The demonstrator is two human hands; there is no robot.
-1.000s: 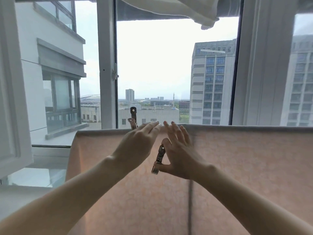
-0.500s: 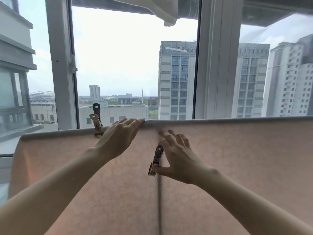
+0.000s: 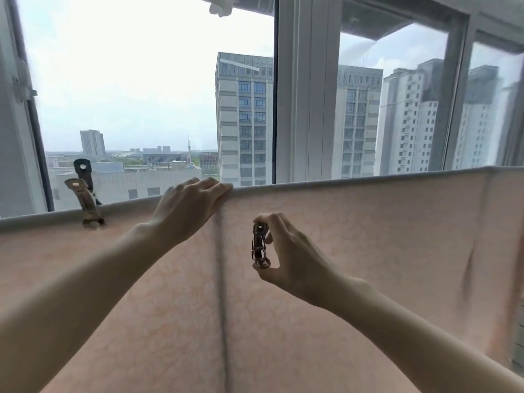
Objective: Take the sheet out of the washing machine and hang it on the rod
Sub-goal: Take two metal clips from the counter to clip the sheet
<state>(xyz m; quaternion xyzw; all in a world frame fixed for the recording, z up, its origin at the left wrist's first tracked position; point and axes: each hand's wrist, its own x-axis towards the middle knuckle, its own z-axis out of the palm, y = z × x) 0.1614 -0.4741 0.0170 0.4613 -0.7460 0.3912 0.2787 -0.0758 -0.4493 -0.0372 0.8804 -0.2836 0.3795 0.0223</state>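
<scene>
A pale pink sheet (image 3: 368,236) hangs folded over a horizontal rod; the rod itself is hidden under the fold (image 3: 354,181). My left hand (image 3: 190,205) rests on the top fold, fingers laid over its edge. My right hand (image 3: 286,251) is in front of the sheet, below the fold, pinching a metal clip (image 3: 260,245) between thumb and fingers. Another metal clip (image 3: 86,202) is clamped on the fold at the left.
A window frame post (image 3: 307,89) rises right behind the rod, with glass panes and high-rise buildings beyond. The open window edge (image 3: 25,109) stands at far left. White fabric (image 3: 221,5) hangs at the top.
My right hand has dropped away from the fold and curled round the clip, turning it upright. The view has shifted right; my left hand stays on the fold.
</scene>
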